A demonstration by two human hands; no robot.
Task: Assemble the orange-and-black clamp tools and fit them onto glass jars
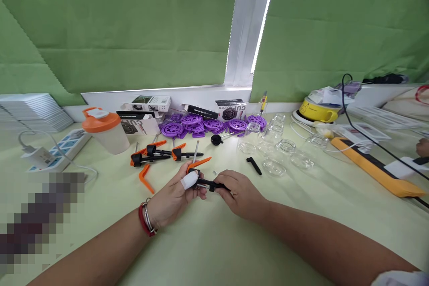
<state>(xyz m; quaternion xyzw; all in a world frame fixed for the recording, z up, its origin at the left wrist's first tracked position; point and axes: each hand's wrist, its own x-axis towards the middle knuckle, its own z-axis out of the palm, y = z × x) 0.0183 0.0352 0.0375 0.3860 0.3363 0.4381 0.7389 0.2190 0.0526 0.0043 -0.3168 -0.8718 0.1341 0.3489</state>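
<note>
In my left hand (170, 196) is a black plastic assembly (205, 182) with an orange lever (201, 162) and a thin metal rod (196, 148) standing up from it. White tape wraps my left thumb, which presses on the black body. My right hand (244, 193) is closed on the slim black end of the same assembly. Several similar black-and-orange assemblies (182, 156) lie just beyond my left hand. A loose bent orange lever (146, 179) rests beside my left wrist. Past my right hand lie a black L-shaped piece (254, 166) and a tiny shiny part (215, 172).
Purple plastic wheel-shaped parts (172, 129) are heaped along the back among cardboard boxes (142, 124). Clear cups and rings (274, 166) stand right of centre. An orange-lidded shaker (109, 136) and power strip (65, 145) are left; a yellow bowl (317, 111) and orange strip (372, 170) are right.
</note>
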